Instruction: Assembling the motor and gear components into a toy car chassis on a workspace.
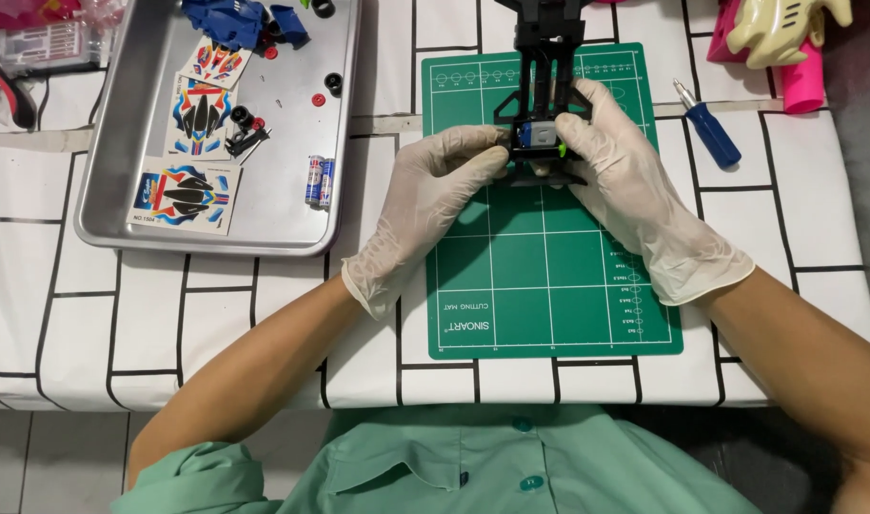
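Black toy-car chassis [542, 86] lying lengthwise on the upper part of a green cutting mat [549, 276], its far end reaching past the mat's top edge; a small silver-blue motor [535, 135] with a green tab sits at its near end. The left hand [425, 205] and right hand [635, 195], both in pale thin gloves, close on this near end from either side, fingertips pinching the motor and the chassis frame around it. The mat lies on a counter [121, 324] covered in a white cloth with a black brick-line pattern. Well to the left stands a metal tray [292, 224] holding three rectangular sticker sheets [185, 197] printed in red, blue and black, two small batteries [319, 181] side by side, loose black wheels [333, 83], and blue body parts [235, 21] at its far edge. To the right of the mat lies a blue-handled screwdriver [709, 125]; beyond it, a pink and cream toy [787, 43] at the counter's corner.
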